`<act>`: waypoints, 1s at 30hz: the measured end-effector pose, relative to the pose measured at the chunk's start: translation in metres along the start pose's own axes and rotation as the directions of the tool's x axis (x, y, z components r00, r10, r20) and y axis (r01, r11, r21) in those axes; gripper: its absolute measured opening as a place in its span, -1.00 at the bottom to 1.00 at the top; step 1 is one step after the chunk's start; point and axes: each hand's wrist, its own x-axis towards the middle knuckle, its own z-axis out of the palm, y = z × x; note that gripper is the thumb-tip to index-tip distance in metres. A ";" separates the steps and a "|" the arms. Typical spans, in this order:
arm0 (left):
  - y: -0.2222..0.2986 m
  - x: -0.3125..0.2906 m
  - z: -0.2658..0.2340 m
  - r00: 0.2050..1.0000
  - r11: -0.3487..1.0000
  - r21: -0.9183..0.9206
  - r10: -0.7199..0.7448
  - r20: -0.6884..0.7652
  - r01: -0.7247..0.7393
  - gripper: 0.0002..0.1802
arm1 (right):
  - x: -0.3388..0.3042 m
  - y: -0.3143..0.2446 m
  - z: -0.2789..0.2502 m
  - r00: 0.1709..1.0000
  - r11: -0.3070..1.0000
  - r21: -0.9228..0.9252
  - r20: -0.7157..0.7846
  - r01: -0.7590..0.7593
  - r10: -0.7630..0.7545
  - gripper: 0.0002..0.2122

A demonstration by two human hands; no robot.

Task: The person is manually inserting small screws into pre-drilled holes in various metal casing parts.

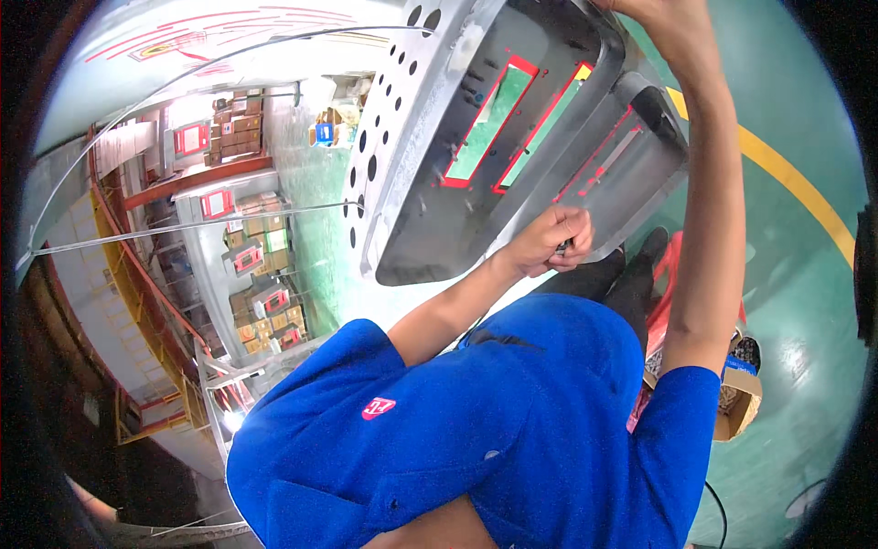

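Observation:
A large grey panel point(430, 156), tray-shaped with rounded corners, hangs tilted in front of me. Long slots edged in red point(491, 123) run through it, and green floor shows behind them. Its pale side flange point(389, 110) is pierced by several round holes. My left hand point(553, 242) is closed in a fist close to the panel's lower part, around something small and dark that I cannot make out. Up at the picture's top edge, my right hand point(663, 14) reaches to the panel's upper rim; its fingers are mostly cut off by the frame.
Thin wires point(201, 220) run from the flange toward the left. Stacked cardboard boxes point(265, 229) stand on shelving at the left. An open carton point(736, 407) sits on the floor near my right side. A yellow line point(796, 178) curves across the green floor.

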 end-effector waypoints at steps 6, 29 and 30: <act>0.007 -0.001 -0.001 0.999 0.998 0.045 -0.040 -0.017 0.040 -0.53 | 0.011 0.021 0.005 0.998 0.992 0.104 0.005 0.069 -0.070 -0.89; 0.016 0.014 -0.015 0.986 0.999 0.054 0.004 -0.167 0.005 -0.65 | -0.183 0.049 0.026 0.978 0.879 -0.459 0.087 -0.132 0.192 -0.82; 0.016 0.013 -0.014 0.984 0.998 0.067 0.007 -0.178 0.005 -0.65 | -0.182 0.047 0.029 0.977 0.852 -0.506 0.075 -0.135 0.200 -0.83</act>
